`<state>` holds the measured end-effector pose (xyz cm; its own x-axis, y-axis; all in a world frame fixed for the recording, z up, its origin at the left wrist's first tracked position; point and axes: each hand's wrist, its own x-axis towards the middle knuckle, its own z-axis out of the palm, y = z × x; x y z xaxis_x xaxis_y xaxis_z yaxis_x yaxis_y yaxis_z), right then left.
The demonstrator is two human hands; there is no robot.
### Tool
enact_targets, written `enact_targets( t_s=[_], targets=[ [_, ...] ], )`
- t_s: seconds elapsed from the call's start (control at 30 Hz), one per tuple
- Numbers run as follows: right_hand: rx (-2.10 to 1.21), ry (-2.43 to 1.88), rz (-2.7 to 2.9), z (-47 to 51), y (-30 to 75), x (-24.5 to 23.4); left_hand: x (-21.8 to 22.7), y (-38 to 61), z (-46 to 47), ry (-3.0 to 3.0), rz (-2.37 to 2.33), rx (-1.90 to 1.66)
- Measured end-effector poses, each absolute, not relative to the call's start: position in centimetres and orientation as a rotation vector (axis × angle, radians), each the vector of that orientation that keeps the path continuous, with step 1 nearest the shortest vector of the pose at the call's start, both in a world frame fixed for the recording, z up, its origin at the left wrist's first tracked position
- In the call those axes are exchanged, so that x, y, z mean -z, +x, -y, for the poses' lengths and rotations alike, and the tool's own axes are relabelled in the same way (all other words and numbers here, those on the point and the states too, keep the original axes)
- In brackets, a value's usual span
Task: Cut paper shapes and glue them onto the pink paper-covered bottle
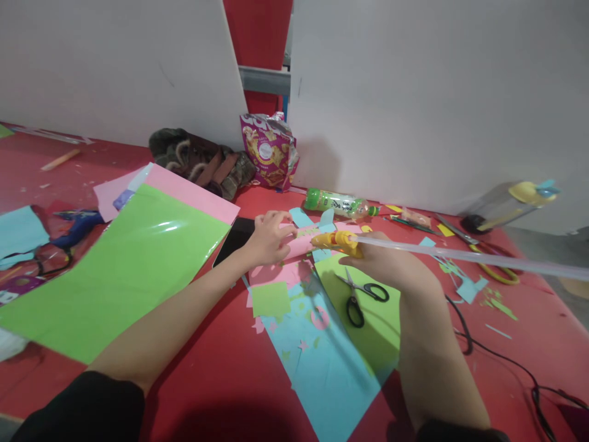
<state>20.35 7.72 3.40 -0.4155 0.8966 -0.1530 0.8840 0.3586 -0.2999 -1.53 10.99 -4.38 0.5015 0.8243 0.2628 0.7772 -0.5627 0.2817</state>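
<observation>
My left hand (269,236) is curled on a pink paper roll (301,244) lying on the red table, with small light-blue paper pieces (326,218) stuck on it. My right hand (391,264) grips a yellow glue gun (338,241) whose nozzle touches the roll; a long clear glue stick (469,256) juts out of its back toward the right. Black-handled scissors (359,298) lie on a green sheet just under my right wrist.
A large green sheet (119,270) over pink paper lies left, a blue sheet (322,362) in front. A black tablet (234,239), green bottle (338,202), snack bag (269,150), blue glue gun (78,222), yellow-handled scissors (488,261), a black cable (506,362) and paper scraps surround them.
</observation>
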Motion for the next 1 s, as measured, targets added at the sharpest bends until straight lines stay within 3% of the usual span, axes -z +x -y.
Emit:
enact_targets(
  t_s=[0.77,0.9,1.0],
  targets=[
    [-0.562,-1.711,2.534,-7.5,20.5,-3.5,4.5,-2.1,-8.6,2.686,-1.349,-0.591],
    [-0.574,-1.734,2.541,-7.6,20.6,-3.5,4.1,-1.9,-5.5,2.738,-1.13,-0.471],
    [-0.526,-1.715,2.58,-7.5,20.5,-3.6,3.7,-1.6,-3.3,2.693,-0.85,-0.192]
  ],
)
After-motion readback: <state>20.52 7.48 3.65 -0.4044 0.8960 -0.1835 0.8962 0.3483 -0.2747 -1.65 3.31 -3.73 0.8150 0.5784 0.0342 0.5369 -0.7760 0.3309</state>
